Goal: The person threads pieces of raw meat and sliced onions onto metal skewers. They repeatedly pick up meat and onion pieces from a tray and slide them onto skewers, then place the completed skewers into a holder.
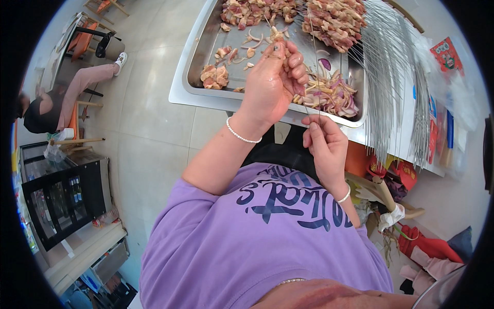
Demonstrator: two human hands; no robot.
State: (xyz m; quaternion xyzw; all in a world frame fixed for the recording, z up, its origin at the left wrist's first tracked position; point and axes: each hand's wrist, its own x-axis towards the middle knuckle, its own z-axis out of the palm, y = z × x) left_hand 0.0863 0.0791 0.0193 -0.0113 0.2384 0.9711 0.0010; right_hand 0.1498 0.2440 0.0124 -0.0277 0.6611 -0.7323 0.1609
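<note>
My left hand (274, 75) is closed around a thin metal skewer, with a piece of raw marinated meat (276, 34) at the thumb and fingertips. Below and to its right, my right hand (326, 143) pinches the lower part of thin metal skewers (318, 87) between thumb and fingers. Both hands are at the near edge of a steel tray (270, 99). Loose raw meat (247, 11) lies at the tray's far side, with small pieces (214, 76) at the left. Sliced red onion (335, 94) is heaped in the near right corner. Threaded meat skewers (335, 25) are stacked at the far right.
Many bare metal skewers (386, 77) lie on the white table (399, 148) right of the tray, beside plastic bags (459, 96). A wooden chair frame (382, 189) stands below the table's right end. Another person (46, 108) sits far left, near a black-framed drinks cabinet (65, 201).
</note>
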